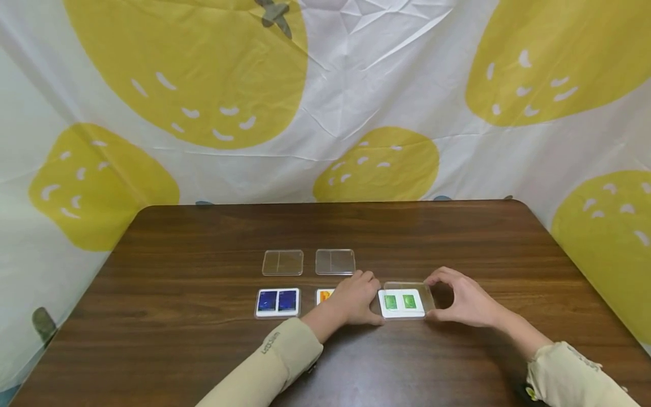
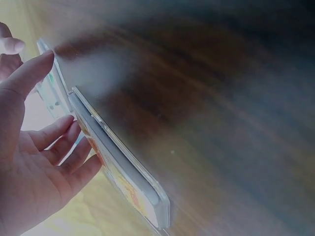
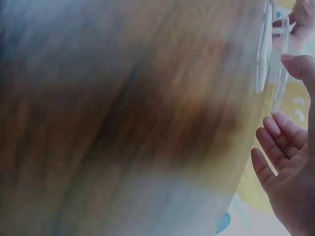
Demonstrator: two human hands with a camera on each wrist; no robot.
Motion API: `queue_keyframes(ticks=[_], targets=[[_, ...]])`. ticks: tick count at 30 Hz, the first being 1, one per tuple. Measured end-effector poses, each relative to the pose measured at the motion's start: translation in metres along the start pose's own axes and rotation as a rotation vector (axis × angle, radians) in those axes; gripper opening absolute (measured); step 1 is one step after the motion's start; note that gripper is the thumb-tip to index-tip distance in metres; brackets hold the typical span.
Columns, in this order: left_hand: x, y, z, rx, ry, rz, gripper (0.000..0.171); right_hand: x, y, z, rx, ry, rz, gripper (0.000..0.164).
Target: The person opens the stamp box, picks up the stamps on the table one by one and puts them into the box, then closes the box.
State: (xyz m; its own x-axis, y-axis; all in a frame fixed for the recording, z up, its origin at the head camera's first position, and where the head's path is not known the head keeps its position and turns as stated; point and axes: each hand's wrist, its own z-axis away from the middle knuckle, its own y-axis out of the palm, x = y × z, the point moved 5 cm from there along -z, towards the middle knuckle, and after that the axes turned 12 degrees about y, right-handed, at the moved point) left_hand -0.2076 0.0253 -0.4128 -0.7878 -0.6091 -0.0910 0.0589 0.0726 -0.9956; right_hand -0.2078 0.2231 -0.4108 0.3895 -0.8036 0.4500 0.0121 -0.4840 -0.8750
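My right hand [image 1: 465,297] holds a clear plastic lid [image 3: 279,81] by its right end, between thumb and fingertips. The lid is tilted over a flat case [image 1: 400,312] with two green cards in a white insert and sits shifted to its right. My left hand [image 1: 351,299] reaches across with thumb and fingers spread at the left end of the green-card case, the thumb tip right at its near corner. Beneath that hand, mostly hidden, lies a case with an orange picture [image 1: 324,295]. Farther left is a case with two dark blue cards [image 1: 277,303].
Behind the cases, two more clear lids lie flat, a left one [image 1: 282,263] and a right one [image 1: 335,262]. All stand on a dark wood table [image 1: 203,350]. A white cloth with yellow fruit shapes [image 1: 376,164] hangs along its back and sides.
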Motion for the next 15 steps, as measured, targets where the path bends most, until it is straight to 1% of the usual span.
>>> queue_keyframes(ticks=[9, 15], targets=[[0.0001, 0.001, -0.0005, -0.01, 0.008, -0.008, 0.051, 0.0045, 0.0074, -0.0007, -0.001, -0.049, -0.001, 0.05], [-0.0005, 0.0009, -0.0008, -0.013, 0.01, -0.011, 0.051, 0.0047, 0.0099, -0.0013, 0.016, -0.047, 0.003, 0.051]])
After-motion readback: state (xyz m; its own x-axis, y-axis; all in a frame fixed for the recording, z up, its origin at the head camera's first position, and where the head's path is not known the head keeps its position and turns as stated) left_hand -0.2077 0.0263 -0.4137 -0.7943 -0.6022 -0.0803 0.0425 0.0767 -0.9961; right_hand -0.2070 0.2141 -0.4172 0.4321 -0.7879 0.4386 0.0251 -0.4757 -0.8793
